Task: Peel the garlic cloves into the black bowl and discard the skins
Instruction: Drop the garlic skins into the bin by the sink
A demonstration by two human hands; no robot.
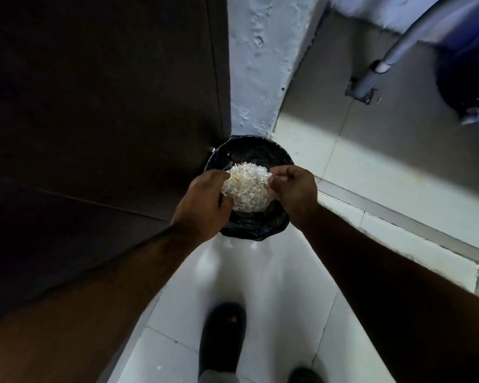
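head view: person stands over a bin w/ black liner (256,226) in a floor corner, between a dark door/panel (100,106) and a rough white wall (256,64). both hands sit above the bin mouth w/ a heap of garlic skins (246,189) between them. left hand (203,201) is curled at the heap's left edge, fingers gripping it; right hand (295,189) is curled too, fingertips pinching the right edge. can't tell if the skins lie on some sheet/wrap or are loose. a few scraps look to be on the liner rim already.

progress, judged: peeling looks finished, this is the discard step, nearly the end. left: drop the heap into the bin, shake off the bits. black bowl and peeled cloves not in view, so can't confirm. shoes (223,338) on the white tile floor (274,286) just short of the bin.
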